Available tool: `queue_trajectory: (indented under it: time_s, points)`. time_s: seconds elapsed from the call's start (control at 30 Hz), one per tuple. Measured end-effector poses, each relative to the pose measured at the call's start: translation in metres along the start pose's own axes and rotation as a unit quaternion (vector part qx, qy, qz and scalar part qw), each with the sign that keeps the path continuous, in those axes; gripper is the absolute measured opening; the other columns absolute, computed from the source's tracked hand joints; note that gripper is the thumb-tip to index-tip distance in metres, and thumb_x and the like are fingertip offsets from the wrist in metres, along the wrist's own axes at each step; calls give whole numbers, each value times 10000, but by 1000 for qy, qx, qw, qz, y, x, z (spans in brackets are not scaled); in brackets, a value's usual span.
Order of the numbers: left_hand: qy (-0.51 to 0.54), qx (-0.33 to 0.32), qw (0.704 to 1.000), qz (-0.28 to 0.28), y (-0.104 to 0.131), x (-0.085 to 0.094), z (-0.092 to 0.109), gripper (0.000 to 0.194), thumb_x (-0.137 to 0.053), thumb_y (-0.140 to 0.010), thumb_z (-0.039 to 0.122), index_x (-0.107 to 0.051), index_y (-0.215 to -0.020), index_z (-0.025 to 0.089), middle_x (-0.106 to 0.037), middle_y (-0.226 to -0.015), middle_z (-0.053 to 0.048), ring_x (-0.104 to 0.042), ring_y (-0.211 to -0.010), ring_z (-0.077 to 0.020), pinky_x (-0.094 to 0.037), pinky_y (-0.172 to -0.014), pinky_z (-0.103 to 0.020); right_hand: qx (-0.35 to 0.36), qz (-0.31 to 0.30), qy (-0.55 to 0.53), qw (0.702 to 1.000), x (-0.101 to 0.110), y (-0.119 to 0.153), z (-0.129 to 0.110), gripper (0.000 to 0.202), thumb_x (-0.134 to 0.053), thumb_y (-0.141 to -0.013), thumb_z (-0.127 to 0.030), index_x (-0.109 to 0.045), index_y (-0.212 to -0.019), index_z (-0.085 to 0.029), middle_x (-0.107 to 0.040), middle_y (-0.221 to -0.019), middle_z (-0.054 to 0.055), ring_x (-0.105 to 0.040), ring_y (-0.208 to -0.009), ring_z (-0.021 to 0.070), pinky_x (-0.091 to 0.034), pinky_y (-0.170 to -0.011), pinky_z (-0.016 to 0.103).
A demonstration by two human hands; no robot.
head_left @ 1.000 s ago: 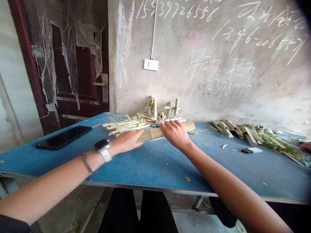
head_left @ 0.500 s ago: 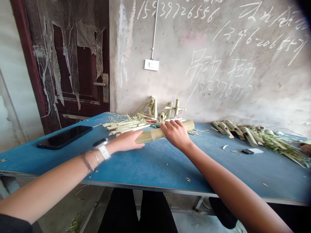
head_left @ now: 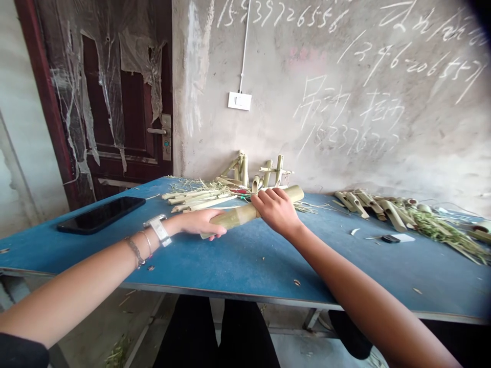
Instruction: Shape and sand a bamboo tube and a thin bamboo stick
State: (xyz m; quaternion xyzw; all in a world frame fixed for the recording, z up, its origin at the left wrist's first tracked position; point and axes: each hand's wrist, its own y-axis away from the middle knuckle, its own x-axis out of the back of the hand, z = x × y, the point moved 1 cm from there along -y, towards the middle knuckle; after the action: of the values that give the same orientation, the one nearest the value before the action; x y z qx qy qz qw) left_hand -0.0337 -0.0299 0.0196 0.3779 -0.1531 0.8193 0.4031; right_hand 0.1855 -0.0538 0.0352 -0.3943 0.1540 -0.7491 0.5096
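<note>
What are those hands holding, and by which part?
A bamboo tube: the left hand holds its left end, and the right hand grips it from above, right of its middle.

Pale watch strap (head_left: 161,231), dark bracelet (head_left: 135,251) and thin bracelet (head_left: 147,243) on the left wrist (head_left: 174,225); black sleeve (head_left: 23,351); black trousers (head_left: 187,329).

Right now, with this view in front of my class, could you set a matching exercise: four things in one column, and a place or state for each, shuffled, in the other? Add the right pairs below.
Column one
1. Bamboo tube
2. Black phone
3. White electrical plate
4. Watch strap

Column two
A. Fixed to the grey wall
B. Around the left wrist
C. Held in the left hand and right hand
D. Lying on the left part of the blue table

Right pairs: 1-C, 2-D, 3-A, 4-B
</note>
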Motion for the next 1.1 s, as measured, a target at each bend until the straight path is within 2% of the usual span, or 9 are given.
queue_trajectory:
  time_s: [0.1,0.2,0.27,0.37,0.53,0.8,0.9,1.0,1.1]
  points:
    - [-141,-13,984,112,-1,-4,2,436,-486,-779,390,-451,-1164,189,-617,-887,-48,-588,-703,-184,-429,-600,-256,-11,-53,-27,998,2,0,1,140,-420,-839,-138,-545,-890,-174,-617,-784,48,-531,-737,174,-281,-641,298]
    - [-351,-27,909,222,-2,-8,3,422,-512,-761,375,-490,-1144,198,-618,-954,-80,-586,-798,-250,-410,-655,-295,-44,-161,-76,983,-3,2,0,75,-516,-754,-183,-538,-825,-189,-626,-731,27,-541,-640,162,-253,-545,278]
    - [-392,-28,889,234,-3,-8,3,436,-514,-759,373,-485,-1162,206,-620,-967,-82,-585,-813,-257,-407,-678,-303,-62,-193,-91,975,-7,3,-1,93,-530,-733,-195,-536,-826,-194,-632,-740,23,-540,-611,153,-239,-521,271]
    - [-293,-21,931,219,-2,-2,2,462,-533,-746,426,-486,-1150,207,-610,-1014,-70,-581,-844,-230,-418,-689,-278,-49,-140,-73,986,-7,1,-2,108,-468,-783,-151,-542,-856,-180,-628,-784,37,-543,-679,152,-279,-583,276]
    - [-81,13,995,51,1,2,0,400,-436,-807,471,-489,-1083,186,-626,-842,-35,-580,-643,-166,-424,-568,-244,-14,-32,-22,999,1,-2,0,171,-392,-843,-122,-548,-899,-165,-613,-802,59,-524,-760,174,-290,-674,303]
    - [-426,-41,871,241,-2,-10,6,397,-515,-778,375,-493,-1132,199,-613,-1005,-84,-579,-829,-260,-388,-657,-298,-59,-247,-152,955,-14,7,4,153,-572,-667,-231,-546,-818,-231,-629,-733,-9,-539,-618,149,-233,-500,254]
    - [-338,-33,909,242,-1,-1,5,415,-534,-758,409,-503,-1116,202,-613,-1007,-65,-584,-833,-239,-407,-668,-290,-69,-183,-112,974,-11,5,1,117,-509,-735,-185,-544,-845,-207,-632,-772,14,-547,-661,153,-269,-547,266]
    - [-159,3,979,128,0,4,2,409,-465,-795,465,-499,-1070,164,-632,-886,-51,-599,-671,-178,-431,-581,-263,-40,-93,-60,993,-3,-1,-1,156,-427,-801,-120,-544,-890,-174,-625,-819,51,-548,-750,168,-306,-640,286]
    - [-129,13,988,88,1,0,1,367,-418,-828,458,-495,-1029,162,-629,-793,-33,-580,-567,-147,-418,-498,-241,-42,-112,-62,991,-1,-2,2,168,-426,-792,-118,-550,-894,-170,-623,-814,61,-549,-762,179,-312,-649,290]
